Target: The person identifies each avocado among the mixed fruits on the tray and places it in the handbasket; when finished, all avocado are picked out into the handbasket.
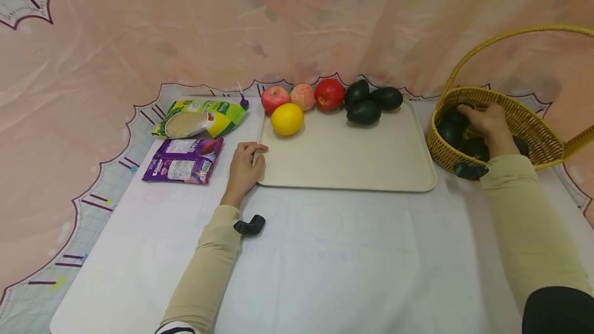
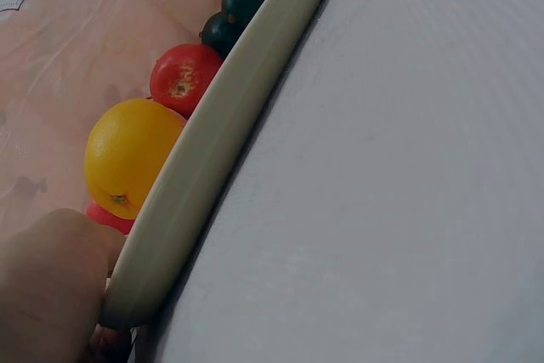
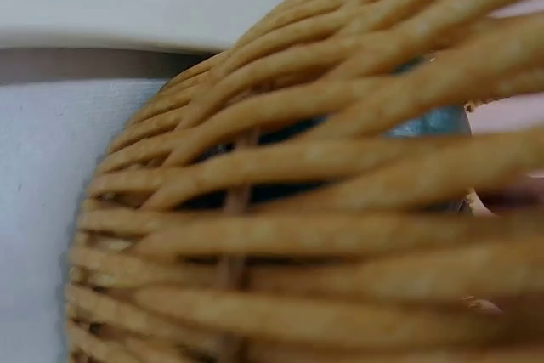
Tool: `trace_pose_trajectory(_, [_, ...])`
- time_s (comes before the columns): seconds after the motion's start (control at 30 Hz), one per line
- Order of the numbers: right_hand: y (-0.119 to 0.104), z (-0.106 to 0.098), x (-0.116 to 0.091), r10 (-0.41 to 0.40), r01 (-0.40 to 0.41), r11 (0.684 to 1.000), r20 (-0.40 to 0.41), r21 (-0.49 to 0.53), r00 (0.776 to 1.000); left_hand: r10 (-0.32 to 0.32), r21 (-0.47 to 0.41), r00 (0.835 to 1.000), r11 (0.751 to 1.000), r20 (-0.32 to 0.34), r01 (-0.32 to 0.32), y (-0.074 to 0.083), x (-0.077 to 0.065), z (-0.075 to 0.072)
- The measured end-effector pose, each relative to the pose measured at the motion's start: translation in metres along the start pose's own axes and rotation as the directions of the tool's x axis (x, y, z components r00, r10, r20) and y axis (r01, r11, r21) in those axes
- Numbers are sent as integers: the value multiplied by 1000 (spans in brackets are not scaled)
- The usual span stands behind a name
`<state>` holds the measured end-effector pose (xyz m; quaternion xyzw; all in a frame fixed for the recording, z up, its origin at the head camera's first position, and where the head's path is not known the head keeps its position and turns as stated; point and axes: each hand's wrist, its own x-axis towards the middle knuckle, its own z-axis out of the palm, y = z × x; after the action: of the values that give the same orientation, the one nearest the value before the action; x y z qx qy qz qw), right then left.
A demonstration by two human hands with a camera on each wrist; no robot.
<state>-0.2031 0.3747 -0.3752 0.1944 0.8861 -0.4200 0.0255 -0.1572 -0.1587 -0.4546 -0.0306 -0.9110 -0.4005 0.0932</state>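
Note:
At the left rim of the beige tray, my left hand grips the edge, its index finger over the top. In the left wrist view that hand is at the tray's corner. My right hand reaches down into the yellow wicker basket among dark green avocados. Its thumb overlaps the uppermost avocado; the other fingers are mostly hidden, and I cannot tell whether they close round it. The basket's weave fills much of the right wrist view.
Along the tray's back lie an apple, a peach, a yellow orange, a red pomegranate-like fruit and three avocados. To the left are a green-yellow bag, a purple packet and a lollipop.

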Motion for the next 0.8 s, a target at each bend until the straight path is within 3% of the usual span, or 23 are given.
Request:
trace_pose_trajectory(0.5, [-7,11,-21,-134,139,990,-120,34,984,37,26,999,999,-6,-37,-4,-3,0])
trace_pose_trajectory(0.8, [-18,28,-32,-315,343,934,-225,101,922,39,16,999,999,-9,-39,-1,-1,-1])
